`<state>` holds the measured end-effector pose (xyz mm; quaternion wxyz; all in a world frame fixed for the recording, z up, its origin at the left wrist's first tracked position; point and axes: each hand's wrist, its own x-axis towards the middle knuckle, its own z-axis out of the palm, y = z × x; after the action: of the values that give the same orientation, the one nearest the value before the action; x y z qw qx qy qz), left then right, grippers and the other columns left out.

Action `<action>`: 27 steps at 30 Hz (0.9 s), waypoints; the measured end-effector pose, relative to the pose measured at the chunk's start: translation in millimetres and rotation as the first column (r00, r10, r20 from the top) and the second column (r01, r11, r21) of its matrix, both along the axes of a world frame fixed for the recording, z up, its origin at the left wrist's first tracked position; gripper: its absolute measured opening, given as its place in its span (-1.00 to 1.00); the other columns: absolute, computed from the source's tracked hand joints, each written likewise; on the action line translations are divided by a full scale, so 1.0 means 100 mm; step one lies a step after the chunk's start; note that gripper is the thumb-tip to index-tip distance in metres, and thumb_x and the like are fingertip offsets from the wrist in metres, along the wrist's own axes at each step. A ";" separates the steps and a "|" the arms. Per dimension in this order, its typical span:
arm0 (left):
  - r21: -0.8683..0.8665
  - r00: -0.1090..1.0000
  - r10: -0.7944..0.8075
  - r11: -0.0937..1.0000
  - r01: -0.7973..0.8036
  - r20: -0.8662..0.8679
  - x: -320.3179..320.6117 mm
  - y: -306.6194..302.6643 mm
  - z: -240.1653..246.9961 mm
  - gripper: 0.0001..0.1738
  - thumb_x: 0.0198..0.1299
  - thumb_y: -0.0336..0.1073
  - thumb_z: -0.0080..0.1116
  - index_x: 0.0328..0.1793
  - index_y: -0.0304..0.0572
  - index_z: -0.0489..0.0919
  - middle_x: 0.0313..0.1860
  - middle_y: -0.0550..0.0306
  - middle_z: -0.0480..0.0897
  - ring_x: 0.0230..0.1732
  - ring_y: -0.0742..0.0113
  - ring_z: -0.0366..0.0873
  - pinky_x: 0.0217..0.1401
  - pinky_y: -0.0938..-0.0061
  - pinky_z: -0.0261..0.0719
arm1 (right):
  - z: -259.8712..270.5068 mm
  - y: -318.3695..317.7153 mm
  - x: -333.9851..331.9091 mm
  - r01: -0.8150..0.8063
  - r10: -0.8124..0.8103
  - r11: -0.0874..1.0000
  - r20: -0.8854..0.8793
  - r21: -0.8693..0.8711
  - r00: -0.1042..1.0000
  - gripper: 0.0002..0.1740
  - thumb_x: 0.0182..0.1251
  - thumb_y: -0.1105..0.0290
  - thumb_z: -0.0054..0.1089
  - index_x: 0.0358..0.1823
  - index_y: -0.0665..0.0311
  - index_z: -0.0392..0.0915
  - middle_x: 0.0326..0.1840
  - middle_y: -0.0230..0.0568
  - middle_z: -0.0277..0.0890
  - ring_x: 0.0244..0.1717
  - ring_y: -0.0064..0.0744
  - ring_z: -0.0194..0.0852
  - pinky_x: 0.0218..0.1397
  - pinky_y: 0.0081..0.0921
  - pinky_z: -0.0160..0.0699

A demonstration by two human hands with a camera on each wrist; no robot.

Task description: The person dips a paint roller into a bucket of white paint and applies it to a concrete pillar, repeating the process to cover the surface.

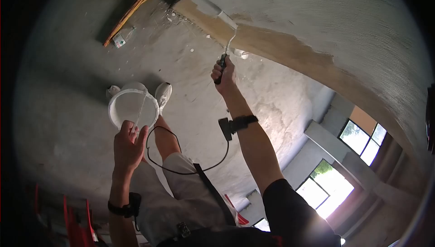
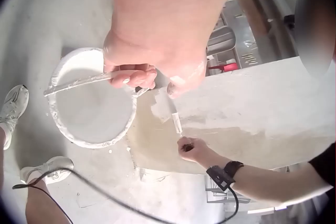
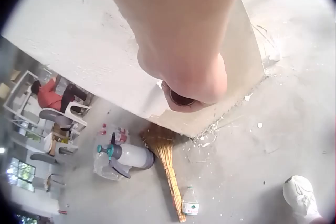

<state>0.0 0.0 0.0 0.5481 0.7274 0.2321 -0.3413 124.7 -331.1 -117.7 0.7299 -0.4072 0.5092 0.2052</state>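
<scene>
My left hand (image 1: 128,146) grips the thin, paint-crusted handle (image 2: 79,84) of a white bucket (image 1: 111,111), fingers curled round it. The bucket hangs in front of my legs, its rim (image 2: 79,140) coated in white and pale paint inside. My right hand (image 1: 226,72) holds a paint roller by its dark grip (image 1: 220,71), arm stretched forward. The roller's white sleeve (image 1: 227,20) lies against the wall (image 1: 317,7), where whitish coating meets a tan strip (image 1: 281,43) along the bottom. In the right wrist view my wrist and hand hide most of the roller.
A straw broom (image 3: 168,174) lies on the floor by the wall's end, with a clear bottle (image 3: 190,205) and a pump sprayer (image 3: 134,157) close by. A seated person (image 3: 50,98) is among chairs farther off. A black cable (image 1: 199,172) loops between my wrists.
</scene>
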 end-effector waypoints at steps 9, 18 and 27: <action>0.058 0.999 0.044 0.997 -0.046 0.026 0.02 0.13 -0.08 -0.66 0.20 -0.23 0.19 -0.27 -0.37 0.33 -0.39 0.01 0.47 -0.34 0.44 0.43 -0.20 0.53 0.48 | 0.84 0.16 -0.29 0.223 -0.232 0.972 0.175 0.070 0.957 -0.58 0.43 -0.06 -0.18 -0.39 0.13 0.32 -0.71 -0.52 0.04 -0.80 -0.65 -0.11 -0.77 -0.67 -0.08; 0.083 0.999 0.038 0.996 -0.040 0.025 0.10 0.12 -0.07 -0.68 0.23 -0.25 0.19 -0.32 -0.29 0.30 -0.49 0.22 0.33 -0.44 0.57 0.22 -0.32 0.69 0.32 | 1.01 -0.13 -0.18 0.112 -0.110 0.991 0.034 -0.072 0.993 -0.55 0.43 -0.06 -0.20 -0.42 0.16 0.32 -0.72 -0.51 0.03 -0.81 -0.65 -0.10 -0.76 -0.68 -0.07; 0.039 0.998 0.039 0.998 -0.041 0.050 0.04 0.09 -0.09 -0.65 0.21 -0.22 0.20 -0.28 -0.36 0.33 -0.44 0.05 0.44 -0.43 0.46 0.39 -0.31 0.57 0.44 | -0.24 -0.05 0.01 0.153 -0.164 0.977 -0.062 -0.151 0.985 -0.55 0.42 -0.07 -0.23 -0.49 0.12 0.21 -0.73 -0.52 -0.03 -0.79 -0.62 -0.12 -0.74 -0.62 -0.07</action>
<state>4.4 9.1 -8.9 0.5459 0.7416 0.2398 -0.3075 126.1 -336.0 -142.1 0.6929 -0.4098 0.5803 0.1233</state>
